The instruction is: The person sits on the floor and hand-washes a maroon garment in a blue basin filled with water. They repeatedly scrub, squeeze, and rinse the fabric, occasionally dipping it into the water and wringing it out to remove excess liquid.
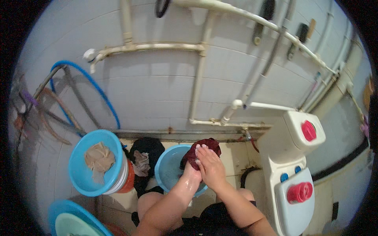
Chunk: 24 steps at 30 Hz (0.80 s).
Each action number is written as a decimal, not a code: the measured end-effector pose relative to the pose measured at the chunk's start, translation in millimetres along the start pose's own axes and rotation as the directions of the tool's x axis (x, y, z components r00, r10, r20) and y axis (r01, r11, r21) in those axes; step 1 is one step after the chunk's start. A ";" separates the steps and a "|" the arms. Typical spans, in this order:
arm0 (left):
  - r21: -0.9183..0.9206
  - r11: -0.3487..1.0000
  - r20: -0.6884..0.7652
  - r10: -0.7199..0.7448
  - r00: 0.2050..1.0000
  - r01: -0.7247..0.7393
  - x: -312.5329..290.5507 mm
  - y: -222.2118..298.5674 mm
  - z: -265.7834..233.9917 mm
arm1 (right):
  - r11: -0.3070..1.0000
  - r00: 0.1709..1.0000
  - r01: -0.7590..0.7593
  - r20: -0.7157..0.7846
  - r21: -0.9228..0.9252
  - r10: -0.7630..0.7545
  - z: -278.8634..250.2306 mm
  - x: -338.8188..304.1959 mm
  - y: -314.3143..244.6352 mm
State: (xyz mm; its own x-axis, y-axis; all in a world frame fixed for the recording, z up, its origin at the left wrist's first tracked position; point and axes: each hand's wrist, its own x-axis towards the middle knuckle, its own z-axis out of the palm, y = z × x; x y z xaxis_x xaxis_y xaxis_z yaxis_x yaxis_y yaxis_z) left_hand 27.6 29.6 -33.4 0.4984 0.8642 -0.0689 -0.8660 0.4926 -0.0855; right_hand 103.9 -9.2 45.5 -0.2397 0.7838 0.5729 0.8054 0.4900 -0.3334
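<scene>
A wet maroon cloth (206, 146) is bunched above the right side of a light blue basin (159, 173) of cloudy water. My left hand (191, 171) has the cloth at its near edge, and its fingers are hidden behind the fabric. Across the cloth lies my right hand (211, 162), fingers stretched out and nearly flat, with white suds on the fingertips. The two hands meet at the wrist and palm, the cloth pressed between them. Water shines on my left wrist.
Left stands a stacked blue basin (75, 173) with a beige cloth (99, 157). Dark clothes (151, 151) lie beside the wash basin. At right is a toilet (293, 212) with red containers on it. Pipes (165, 46) run along the tiled wall; more basins (59, 206) sit near left.
</scene>
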 end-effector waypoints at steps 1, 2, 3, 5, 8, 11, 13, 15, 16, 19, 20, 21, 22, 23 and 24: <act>0.043 0.995 -0.051 0.096 0.994 -0.094 -3.9 1.5 1.5 | 0.997 0.996 -0.064 0.057 0.039 0.062 15.0 -0.2 2.9; 0.097 0.992 -0.103 0.095 0.990 -0.085 -5.4 -2.4 4.8 | 0.994 0.991 -0.104 0.089 0.035 0.101 21.0 3.8 9.8; 0.149 0.986 -0.155 0.093 0.983 -0.070 -7.9 -8.0 10.1 | 0.989 0.983 -0.145 0.120 0.027 0.141 23.8 11.1 19.7; 0.282 0.958 -0.387 0.170 0.906 -0.059 -9.1 -15.9 14.6 | 0.963 0.970 -0.216 0.150 0.158 0.193 33.9 16.5 49.0; 0.176 0.984 -0.274 0.044 0.961 0.005 -12.2 0.5 24.7 | 0.165 0.657 -0.679 0.491 0.715 0.573 41.8 11.9 54.5; 0.265 0.964 -0.294 0.079 0.953 0.002 -7.3 3.7 26.4 | 0.081 0.672 -0.582 0.424 0.809 0.607 42.5 1.7 43.7; 0.209 0.977 -0.247 0.000 0.969 0.053 -4.2 8.6 28.1 | 0.075 0.668 -0.494 0.323 0.866 0.671 40.4 3.4 40.4; 0.168 0.965 -0.290 -0.146 0.946 0.200 -8.2 9.6 38.4 | 0.519 0.753 -0.476 0.024 0.709 0.657 29.0 10.5 34.7; 0.138 0.954 -0.306 -0.213 0.928 0.265 -10.0 9.4 39.4 | 0.704 0.802 -0.442 -0.107 0.555 0.588 16.4 16.2 25.0; 0.084 0.962 -0.105 -0.251 0.962 0.260 4.7 24.8 9.0 | 0.906 0.991 -0.026 -0.109 0.424 0.079 20.1 6.6 -0.6; 0.097 0.959 -0.035 -0.265 0.964 0.267 5.5 31.2 1.1 | 0.911 0.981 0.188 -0.115 0.367 -0.156 28.0 4.1 -9.0; 0.005 0.997 -0.044 -0.077 0.996 0.077 6.4 19.8 -6.3 | 0.915 0.990 0.141 -0.045 0.377 -0.134 31.1 3.5 -12.8; -0.095 0.987 -0.051 0.127 0.991 -0.132 4.8 9.8 -8.0 | 0.917 0.992 0.100 0.028 0.386 -0.120 35.1 4.5 -16.7; -0.188 0.935 -0.052 0.295 0.954 -0.300 4.9 -5.8 2.3 | 0.926 0.991 0.056 0.095 0.373 -0.098 33.3 5.9 -15.6; 0.050 0.982 -0.206 0.191 0.960 -0.184 -3.1 -1.9 11.3 | 0.979 0.991 -0.015 0.131 0.202 -0.011 37.9 6.5 1.4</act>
State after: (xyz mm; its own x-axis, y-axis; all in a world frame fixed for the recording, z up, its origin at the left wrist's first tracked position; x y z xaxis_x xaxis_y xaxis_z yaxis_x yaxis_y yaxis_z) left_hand 27.2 27.1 -21.8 0.3216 0.9024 -0.2867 -0.9439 0.3295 -0.0216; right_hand 83.0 10.9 20.4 -0.3179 0.8214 0.4736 0.6831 0.5448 -0.4864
